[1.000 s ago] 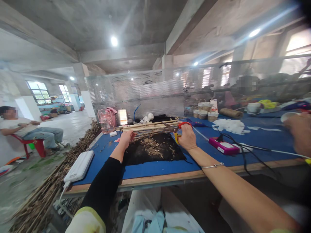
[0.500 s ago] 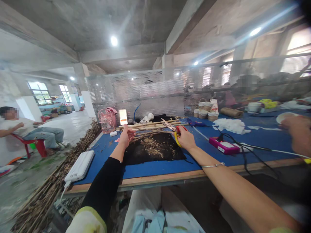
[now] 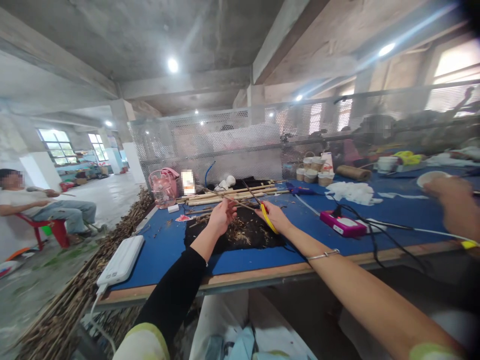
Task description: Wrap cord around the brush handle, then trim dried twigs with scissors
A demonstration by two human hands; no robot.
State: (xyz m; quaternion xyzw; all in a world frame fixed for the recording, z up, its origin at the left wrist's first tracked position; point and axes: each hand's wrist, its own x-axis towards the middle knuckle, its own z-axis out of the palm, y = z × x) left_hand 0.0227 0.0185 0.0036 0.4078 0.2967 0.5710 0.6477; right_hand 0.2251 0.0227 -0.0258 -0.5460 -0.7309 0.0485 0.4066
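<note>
My left hand pinches a thin twig, which slants from beyond my fingers across to my right hand. In that right hand are scissors with a yellow and red handle. Their blades point up and away to the left, close to the twig; whether they touch it I cannot tell. Beneath both hands lies a black cloth, strewn with brown dry scraps. Several pale sticks lie behind it on the blue table.
A white power bank with a cable sits at the left edge. Farther back are a pink bag and a lit phone. To the right are a magenta box, black cords and a co-worker's hand. A person sits left.
My left hand has moved right and closed on a twig, where before it was open. The scissors have turned more upright, and my right hand has shifted slightly left.
</note>
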